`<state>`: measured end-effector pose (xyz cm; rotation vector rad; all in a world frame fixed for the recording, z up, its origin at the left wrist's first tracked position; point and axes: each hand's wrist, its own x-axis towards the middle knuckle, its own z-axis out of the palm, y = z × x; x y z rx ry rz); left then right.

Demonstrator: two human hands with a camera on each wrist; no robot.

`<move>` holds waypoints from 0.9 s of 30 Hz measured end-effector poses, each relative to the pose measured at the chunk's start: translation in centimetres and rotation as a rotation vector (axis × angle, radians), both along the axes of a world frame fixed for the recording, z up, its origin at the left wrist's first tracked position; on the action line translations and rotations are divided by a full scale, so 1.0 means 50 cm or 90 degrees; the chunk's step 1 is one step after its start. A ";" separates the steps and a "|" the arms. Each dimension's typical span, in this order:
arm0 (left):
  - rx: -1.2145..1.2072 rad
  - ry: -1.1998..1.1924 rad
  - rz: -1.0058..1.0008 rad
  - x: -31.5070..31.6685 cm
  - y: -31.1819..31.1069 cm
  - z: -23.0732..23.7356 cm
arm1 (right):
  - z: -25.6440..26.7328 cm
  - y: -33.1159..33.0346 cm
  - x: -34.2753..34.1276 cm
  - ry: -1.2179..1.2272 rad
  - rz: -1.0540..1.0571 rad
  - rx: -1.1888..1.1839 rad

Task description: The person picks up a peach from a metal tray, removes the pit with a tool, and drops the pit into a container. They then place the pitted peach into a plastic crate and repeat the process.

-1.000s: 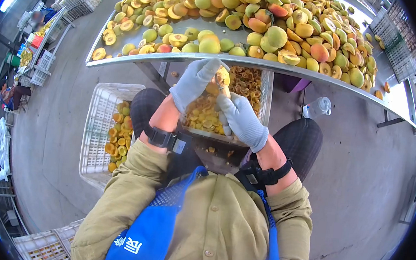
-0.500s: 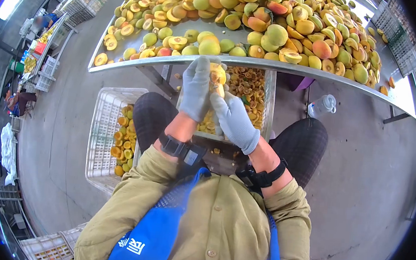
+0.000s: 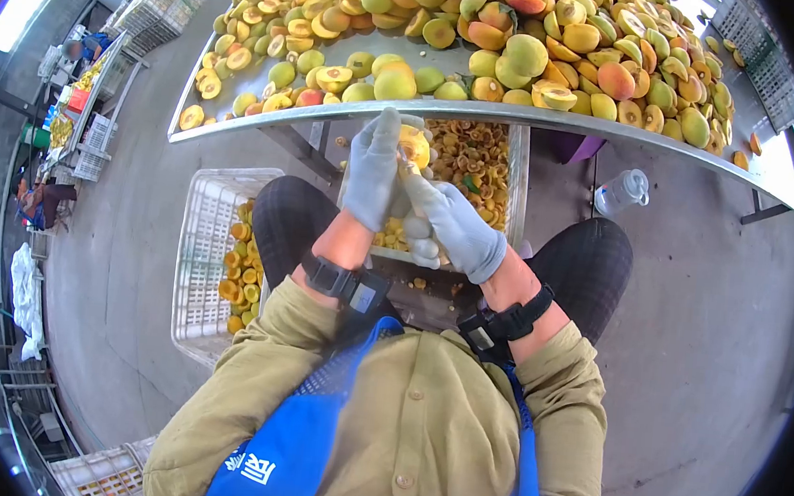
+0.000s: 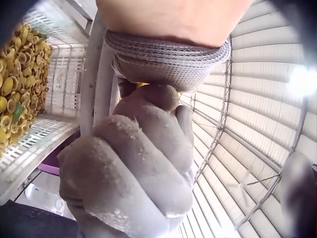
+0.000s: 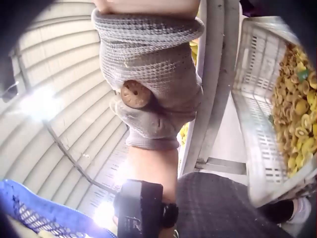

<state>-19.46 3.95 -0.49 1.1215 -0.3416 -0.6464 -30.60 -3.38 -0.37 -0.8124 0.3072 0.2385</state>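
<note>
Gloved in grey, my left hand (image 3: pixel 372 172) grips a yellow-fleshed peach piece (image 3: pixel 414 146) just below the table's front edge. My right hand (image 3: pixel 458 232), in a matching glove, is curled round a tool whose slim tip (image 3: pixel 405 164) meets the peach. The tool's round brown handle end (image 5: pixel 135 94) pokes out of the fist in the right wrist view; its working end is mostly hidden by fingers. In the left wrist view the bent glove fingers (image 4: pixel 143 158) cover the fruit almost wholly.
A metal table (image 3: pixel 333 110) bears a heap of whole and halved peaches (image 3: pixel 576 42). Below it stands a crate (image 3: pixel 517 188) of pits and cut pieces. A white crate (image 3: pixel 195 268) of peach halves is by my left knee. A clear bottle (image 3: pixel 621 192) stands on the floor to the right.
My left hand has turned more upright and the peach piece in it has been turned. The right hand has shifted slightly, still holding the tool against the fruit.
</note>
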 end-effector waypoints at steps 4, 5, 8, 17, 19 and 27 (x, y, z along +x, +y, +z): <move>-0.011 0.068 -0.044 0.001 -0.008 -0.019 | -0.070 -0.013 0.005 -0.160 0.078 0.445; -0.018 0.092 -0.055 0.001 -0.012 -0.023 | -0.073 -0.011 0.001 -0.145 0.071 0.452; -0.033 0.148 -0.063 -0.005 -0.016 -0.042 | -0.079 -0.009 -0.013 -0.097 0.033 0.422; -0.031 0.052 -0.171 0.006 -0.002 -0.017 | -0.071 -0.009 -0.019 -0.141 0.105 0.498; -0.029 0.131 -0.035 -0.011 -0.013 -0.040 | -0.082 0.019 -0.004 -0.172 0.038 0.627; -0.129 0.136 0.059 0.067 0.018 -0.059 | -0.046 0.004 -0.041 0.018 -0.138 0.051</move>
